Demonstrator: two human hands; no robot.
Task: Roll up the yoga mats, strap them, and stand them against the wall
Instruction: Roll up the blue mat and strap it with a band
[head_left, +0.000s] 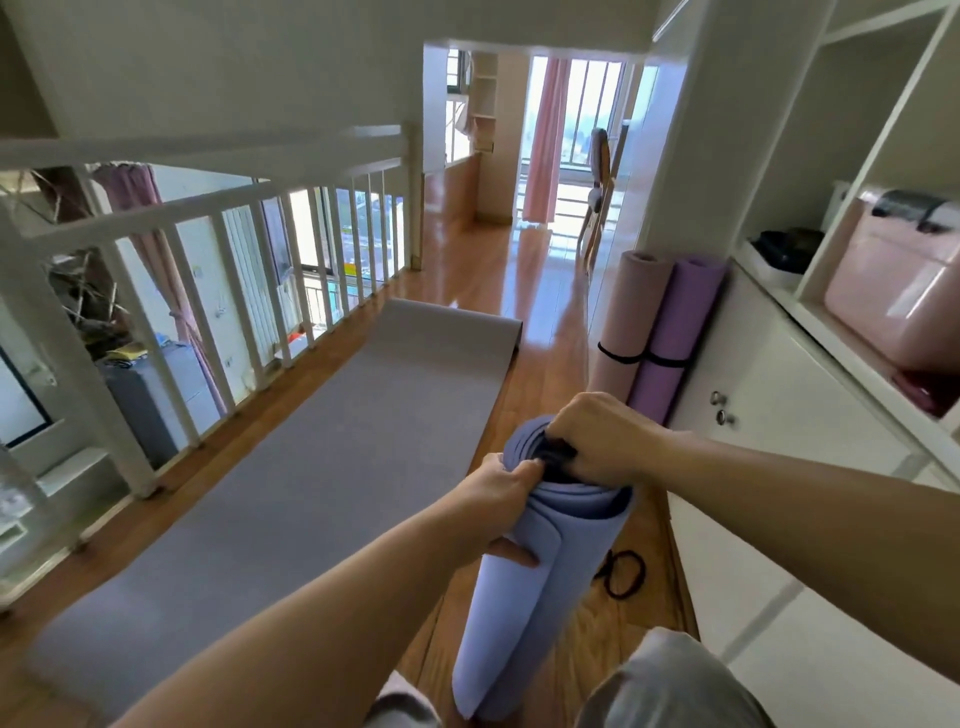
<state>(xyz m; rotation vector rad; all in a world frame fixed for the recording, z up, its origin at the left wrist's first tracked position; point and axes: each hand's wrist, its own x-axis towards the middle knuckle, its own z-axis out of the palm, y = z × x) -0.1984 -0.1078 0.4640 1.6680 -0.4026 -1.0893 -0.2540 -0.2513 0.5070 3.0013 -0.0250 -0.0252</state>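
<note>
Grey mat (311, 467): unrolled, flat on the wooden floor beside the railing (218, 208), not yet rolled. Blue rolled mat (504, 623): stands on end before the person's knees, probably so a band can slip over its top; coils loose, outer flap slightly sprung. Pink roll (628, 312) and purple roll (675, 322): each black-banded, upright against the white cabinet (779, 374), the finished state. Left hand (504, 483): clasps the blue roll's upper rim, thumb on its face, apparently holding the coil tight. Right hand (597, 436): pinches the black strap (558, 449) at the roll's top. Spare strap (626, 574): on the floor just beside the roll.
</note>
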